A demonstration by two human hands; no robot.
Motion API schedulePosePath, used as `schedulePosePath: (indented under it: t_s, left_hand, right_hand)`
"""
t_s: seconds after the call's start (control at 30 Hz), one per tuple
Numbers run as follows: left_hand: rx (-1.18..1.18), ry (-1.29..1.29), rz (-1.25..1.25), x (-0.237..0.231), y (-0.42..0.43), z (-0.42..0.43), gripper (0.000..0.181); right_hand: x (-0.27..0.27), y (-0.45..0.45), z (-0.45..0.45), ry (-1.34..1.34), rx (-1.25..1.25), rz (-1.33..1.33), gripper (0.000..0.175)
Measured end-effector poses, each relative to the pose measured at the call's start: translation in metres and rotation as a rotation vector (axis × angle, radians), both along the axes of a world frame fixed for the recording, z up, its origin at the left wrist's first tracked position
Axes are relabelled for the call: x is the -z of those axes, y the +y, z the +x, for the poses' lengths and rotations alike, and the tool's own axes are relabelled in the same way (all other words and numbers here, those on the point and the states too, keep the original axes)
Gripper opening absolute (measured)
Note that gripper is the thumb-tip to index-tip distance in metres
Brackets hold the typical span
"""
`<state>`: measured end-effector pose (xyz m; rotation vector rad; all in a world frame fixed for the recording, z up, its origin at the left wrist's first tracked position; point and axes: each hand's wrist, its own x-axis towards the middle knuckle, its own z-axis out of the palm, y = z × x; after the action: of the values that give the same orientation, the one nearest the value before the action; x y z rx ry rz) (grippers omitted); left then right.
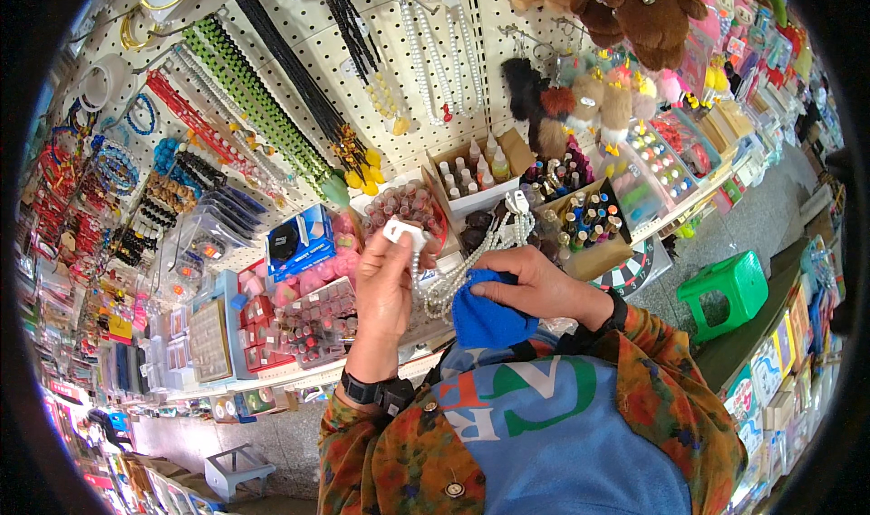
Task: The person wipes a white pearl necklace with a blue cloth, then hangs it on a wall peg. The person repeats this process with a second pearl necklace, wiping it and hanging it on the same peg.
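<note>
Between thumb and fingers, my left hand (391, 277) pinches the white hang tag (401, 233) of a pearl-bead necklace, whose strand hangs down beside the fingers. My right hand (537, 284) grips a folded blue cloth (493, 314) in front of my chest. Just beyond the cloth, several white pearl-bead necklaces (499, 243) lie over the shelf goods, with white tags at their top end. Whether the cloth touches these beads, I cannot tell. Other pearl necklaces (425, 66) hang from hooks on the white pegboard (299, 73).
Open cartons of small bottles (598, 223) and glue-like bottles (499, 165) stand on the shelf. To the left are a blue wrist-support box (299, 240) and trays of cosmetics (319, 321). Plush keychains (615, 100) hang at the right. A green plastic stool (737, 294) stands on the floor.
</note>
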<state>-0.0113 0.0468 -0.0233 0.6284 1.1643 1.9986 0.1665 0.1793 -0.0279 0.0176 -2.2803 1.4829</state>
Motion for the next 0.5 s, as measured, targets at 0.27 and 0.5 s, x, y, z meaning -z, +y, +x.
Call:
schedulePosePath:
  t_s: [0.27, 0.5]
  left_hand:
    - [0.281, 0.066, -0.253, 0.011, -0.004, 0.01, 0.028]
    - [0.376, 0.029, -0.154, 0.015, -0.005, 0.013, 0.033]
  right_hand:
    - [-0.013, 0.012, -0.004, 0.038, 0.052, 0.213, 0.022]
    - [-0.014, 0.018, -0.002, 0.01, 0.116, 0.384, 0.025]
